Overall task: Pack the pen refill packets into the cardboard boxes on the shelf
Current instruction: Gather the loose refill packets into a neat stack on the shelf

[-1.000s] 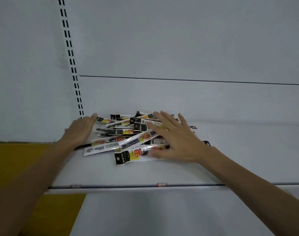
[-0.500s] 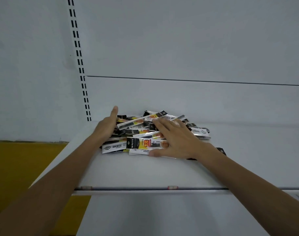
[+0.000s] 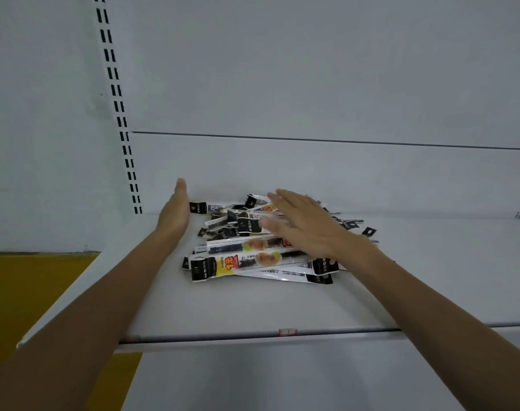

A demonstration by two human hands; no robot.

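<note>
A loose pile of pen refill packets (image 3: 247, 259), long white sleeves with black ends and yellow print, lies on the white shelf (image 3: 253, 307). My left hand (image 3: 175, 210) stands on its edge at the pile's left side, fingers straight, palm facing the packets. My right hand (image 3: 304, 225) is spread flat over the top right of the pile, fingers straight and slightly blurred. Whether it touches the packets I cannot tell. No cardboard box is in view.
The shelf's front edge (image 3: 287, 332) carries a small red tag. A white back panel rises behind the pile, with a slotted upright (image 3: 119, 114) at the left. Yellow floor (image 3: 30, 292) shows beyond the shelf's left end.
The left hand turned up onto its edge and pushed the pile's left side inward. The right hand shifted toward the back of the pile. The packets now lie more bunched together.
</note>
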